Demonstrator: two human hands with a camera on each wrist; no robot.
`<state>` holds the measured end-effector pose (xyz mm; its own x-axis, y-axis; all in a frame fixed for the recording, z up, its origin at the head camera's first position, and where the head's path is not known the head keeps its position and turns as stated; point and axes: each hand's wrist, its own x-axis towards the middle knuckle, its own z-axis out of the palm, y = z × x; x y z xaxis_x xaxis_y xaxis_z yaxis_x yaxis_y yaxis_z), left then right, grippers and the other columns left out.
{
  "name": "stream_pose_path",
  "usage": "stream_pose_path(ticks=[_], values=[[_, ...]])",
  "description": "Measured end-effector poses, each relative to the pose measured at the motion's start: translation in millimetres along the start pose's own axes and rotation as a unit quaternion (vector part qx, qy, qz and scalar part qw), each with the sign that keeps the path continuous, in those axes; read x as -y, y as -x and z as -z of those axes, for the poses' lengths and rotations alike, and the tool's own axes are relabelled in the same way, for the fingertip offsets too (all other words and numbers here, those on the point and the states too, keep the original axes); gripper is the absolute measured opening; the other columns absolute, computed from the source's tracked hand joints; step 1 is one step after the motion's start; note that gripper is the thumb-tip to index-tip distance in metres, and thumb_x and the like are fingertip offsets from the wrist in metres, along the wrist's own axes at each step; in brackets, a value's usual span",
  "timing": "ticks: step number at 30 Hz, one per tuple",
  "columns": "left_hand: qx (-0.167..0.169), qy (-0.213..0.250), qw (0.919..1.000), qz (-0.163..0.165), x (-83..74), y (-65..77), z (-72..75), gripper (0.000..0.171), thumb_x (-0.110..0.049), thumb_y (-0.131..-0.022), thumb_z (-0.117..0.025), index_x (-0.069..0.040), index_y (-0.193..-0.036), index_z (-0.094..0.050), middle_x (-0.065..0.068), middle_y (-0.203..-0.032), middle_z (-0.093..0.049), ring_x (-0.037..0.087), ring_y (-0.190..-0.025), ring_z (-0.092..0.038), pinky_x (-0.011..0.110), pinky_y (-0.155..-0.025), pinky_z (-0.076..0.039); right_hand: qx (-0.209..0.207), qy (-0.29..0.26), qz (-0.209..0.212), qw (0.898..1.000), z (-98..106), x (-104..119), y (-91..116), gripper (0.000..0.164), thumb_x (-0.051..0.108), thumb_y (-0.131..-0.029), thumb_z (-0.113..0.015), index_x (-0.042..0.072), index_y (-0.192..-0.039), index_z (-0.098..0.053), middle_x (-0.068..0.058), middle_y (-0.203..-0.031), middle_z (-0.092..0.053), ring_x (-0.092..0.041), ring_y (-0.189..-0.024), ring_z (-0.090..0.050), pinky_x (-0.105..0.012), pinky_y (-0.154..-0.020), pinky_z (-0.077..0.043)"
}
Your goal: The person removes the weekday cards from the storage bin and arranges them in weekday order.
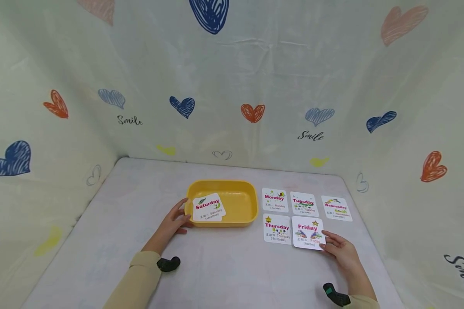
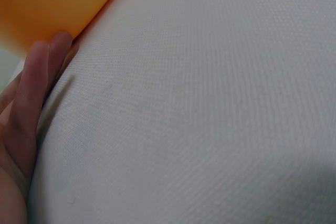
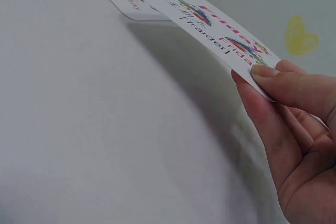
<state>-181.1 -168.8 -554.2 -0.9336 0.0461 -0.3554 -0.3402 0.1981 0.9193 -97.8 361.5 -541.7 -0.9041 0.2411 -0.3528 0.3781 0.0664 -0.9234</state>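
My right hand (image 1: 342, 251) pinches the right edge of the Friday card (image 1: 307, 232) between thumb and fingers. In the right wrist view the card is tilted, its near end raised above the table with a shadow below. Just left of it lies the Thursday card (image 1: 277, 228). At the left end of a yellow tray (image 1: 241, 206), my left hand (image 1: 173, 219) rests its fairly straight fingers against the rim and outer wall. Inside the tray the Saturday card (image 1: 209, 207) lies face up, with the edge of another card showing beneath it.
The Monday (image 1: 275, 200), Tuesday (image 1: 304, 204) and Wednesday (image 1: 336, 208) cards form a row behind, to the right of the tray. A white cloth covers the table (image 1: 224, 266). Heart-printed fabric (image 1: 216, 137) hangs behind and at both sides.
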Motion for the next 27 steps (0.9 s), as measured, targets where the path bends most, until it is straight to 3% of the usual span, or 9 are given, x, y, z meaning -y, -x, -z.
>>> stream_pose_path(ticks=[7, 10, 15, 27], values=[[0.001, -0.005, 1.0000, -0.002, 0.9, -0.6, 0.5, 0.069, -0.034, -0.093, -0.066, -0.039, -0.151, -0.030, 0.017, -0.140, -0.047, 0.023, -0.091, -0.068, 0.033, -0.074, -0.055, 0.012, -0.026, -0.012, 1.000, 13, -6, -6, 0.043, -0.011, -0.087, -0.060, 0.003, -0.129, -0.060, 0.000, -0.088, -0.065, -0.011, -0.082, -0.068, -0.029, -0.077, -0.056], [0.004, -0.004, 1.0000, -0.004, 0.9, -0.6, 0.9, 0.069, -0.034, -0.093, -0.066, -0.039, -0.151, -0.030, 0.017, -0.141, -0.046, 0.023, -0.091, -0.068, 0.033, -0.075, -0.055, 0.015, -0.022, -0.015, 1.000, 15, -8, -9, 0.044, -0.012, -0.088, -0.059, 0.001, -0.130, -0.059, 0.000, -0.089, -0.065, -0.011, -0.082, -0.067, -0.028, -0.077, -0.056], [0.004, -0.005, 1.0000, -0.007, -1.0, 0.7, 0.9, 0.068, -0.032, -0.094, -0.065, -0.038, -0.152, -0.029, 0.017, -0.142, -0.045, 0.023, -0.092, -0.067, 0.033, -0.075, -0.055, 0.009, 0.034, -0.008, 0.999, 13, -10, -16, 0.054, -0.008, -0.088, -0.062, -0.011, -0.139, -0.043, -0.002, -0.091, -0.067, -0.010, -0.082, -0.067, -0.027, -0.075, -0.056], [0.004, 0.001, 1.0000, 0.001, -3.3, 1.7, 0.2, 0.067, -0.031, -0.095, -0.064, -0.039, -0.151, -0.030, 0.017, -0.141, -0.045, 0.024, -0.092, -0.068, 0.033, -0.075, -0.055, -0.019, 0.147, -0.006, 0.989, 7, -4, -19, 0.050, -0.006, -0.085, -0.068, -0.011, -0.131, -0.051, -0.008, -0.092, -0.069, -0.015, -0.076, -0.066, -0.023, -0.067, -0.055]])
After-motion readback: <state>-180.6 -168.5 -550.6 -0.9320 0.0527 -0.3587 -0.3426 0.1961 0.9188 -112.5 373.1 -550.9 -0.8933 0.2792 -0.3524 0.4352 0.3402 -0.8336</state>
